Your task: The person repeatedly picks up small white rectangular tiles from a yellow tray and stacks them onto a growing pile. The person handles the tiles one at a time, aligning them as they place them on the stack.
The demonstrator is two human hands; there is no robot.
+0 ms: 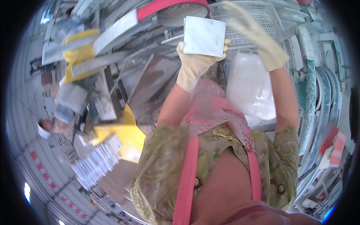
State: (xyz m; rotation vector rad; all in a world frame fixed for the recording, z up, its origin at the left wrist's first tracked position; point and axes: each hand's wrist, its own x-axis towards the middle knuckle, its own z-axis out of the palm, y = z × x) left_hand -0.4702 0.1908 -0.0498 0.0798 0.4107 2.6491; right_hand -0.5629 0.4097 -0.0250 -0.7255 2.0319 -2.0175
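My left hand (193, 67), in a cream glove, holds up a square white marble tile (203, 36) by its lower edge, face toward me. My right hand (258, 35), also gloved, is raised to the right of the tile with fingers stretched out and blurred, holding nothing. It reaches over a white plastic lattice crate (258, 15). Below the hands hang a pink lace cloth (213, 108) and my green patterned sleeves.
A white plastic bag (249, 86) lies under my right forearm. A round red-rimmed drum (176, 9) sits behind the tile. Stacks of white tiles (97, 161) and a yellow cloth (125, 135) lie at lower left, near another person's head (48, 127). A grimy machine frame (309, 93) runs down the right.
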